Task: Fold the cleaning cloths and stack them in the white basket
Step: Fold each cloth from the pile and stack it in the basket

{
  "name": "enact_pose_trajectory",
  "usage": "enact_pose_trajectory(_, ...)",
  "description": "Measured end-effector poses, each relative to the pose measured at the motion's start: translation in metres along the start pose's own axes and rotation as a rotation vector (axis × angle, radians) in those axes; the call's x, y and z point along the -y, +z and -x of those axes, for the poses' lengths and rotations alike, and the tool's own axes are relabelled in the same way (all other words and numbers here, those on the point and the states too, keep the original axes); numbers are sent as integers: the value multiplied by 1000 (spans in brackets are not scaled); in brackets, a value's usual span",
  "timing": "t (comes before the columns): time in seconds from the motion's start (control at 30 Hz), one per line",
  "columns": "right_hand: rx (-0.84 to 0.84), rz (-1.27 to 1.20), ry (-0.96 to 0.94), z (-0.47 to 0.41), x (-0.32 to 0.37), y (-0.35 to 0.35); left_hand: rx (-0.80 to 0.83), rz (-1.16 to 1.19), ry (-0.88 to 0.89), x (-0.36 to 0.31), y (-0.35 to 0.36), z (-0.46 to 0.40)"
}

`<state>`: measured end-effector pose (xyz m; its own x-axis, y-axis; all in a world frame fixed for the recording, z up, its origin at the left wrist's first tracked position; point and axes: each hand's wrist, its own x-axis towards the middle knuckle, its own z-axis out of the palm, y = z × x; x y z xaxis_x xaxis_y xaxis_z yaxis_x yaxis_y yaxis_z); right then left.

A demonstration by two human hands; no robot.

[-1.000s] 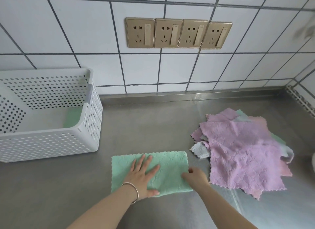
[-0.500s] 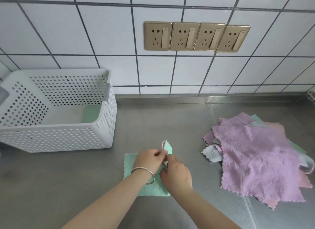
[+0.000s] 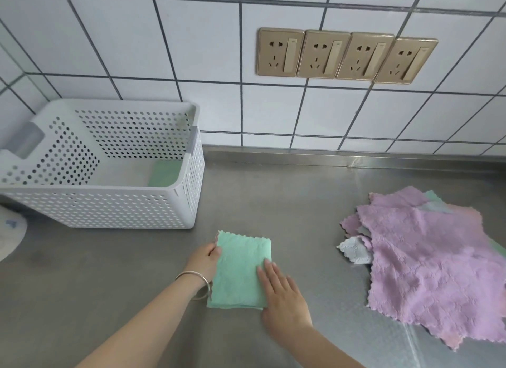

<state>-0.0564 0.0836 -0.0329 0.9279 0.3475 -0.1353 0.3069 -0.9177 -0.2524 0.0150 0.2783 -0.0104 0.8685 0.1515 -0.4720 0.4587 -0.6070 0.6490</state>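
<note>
Green cleaning cloth (image 3: 242,269) lies folded to a small rectangle on the steel desk (image 3: 287,203), just in front of me and a little right of the white basket (image 3: 109,203). Scalloped edges show along its far and left sides; layers look roughly squared.

My left hand (image 3: 204,261) pinches the cloth's left edge near the far corner, fingers curled round the hem. My right hand (image 3: 282,291) lies flat on the near right corner, fingers straight and pressing, holding nothing.

Handling, as I judge it: light, soft microfibre, no stiffness, so the fold will slump open if I lift by one corner. Best taken with both hands along opposite edges, or pinched through all layers at the folded side. The nap should drag a little on steel, so it is unlikely to skid.

Basket is perforated plastic, open-topped, standing against the wall. Another green cloth (image 3: 164,172) lies on its floor at the right end; I cannot tell how many are under it.

Well to the right, a loose pile of unfolded cloths (image 3: 427,261), purple on top, with grey, green and pink edges poking out.

Desk is brushed stainless steel with a raised back lip. Behind it, white wall tiles (image 3: 191,39) with dark grout and a row of four gold-coloured sockets (image 3: 346,55). A white rounded object (image 3: 9,236) sits at the left edge, unidentified.
</note>
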Motion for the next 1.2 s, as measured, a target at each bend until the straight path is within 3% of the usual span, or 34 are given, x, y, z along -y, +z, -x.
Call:
enact_pose_trajectory(0.23, 8, 22, -33, -4, -1, 14, -76, -65, -92, 25, 5, 1)
enact_pose_trajectory(0.47, 0, 40, 11, -4, -4, 16, -147, 95, -121, 31, 11, -3)
enact_pose_trajectory(1.0, 84, 67, -84, -3, 2, -5, -291, -109, -49, 36, 16, -3)
enact_pose_trajectory(1.07, 92, 64, -80, -9, 2, -12, -393, -151, 41, 37, 17, 2)
enact_pose_trajectory(1.13, 94, 68, -77, -18, -2, -13, -448, -358, 307, 41, 22, 6)
enact_pose_trajectory(1.2, 141, 64, -36, -27, -6, -17, -351, -573, 531, 43, 27, 12)
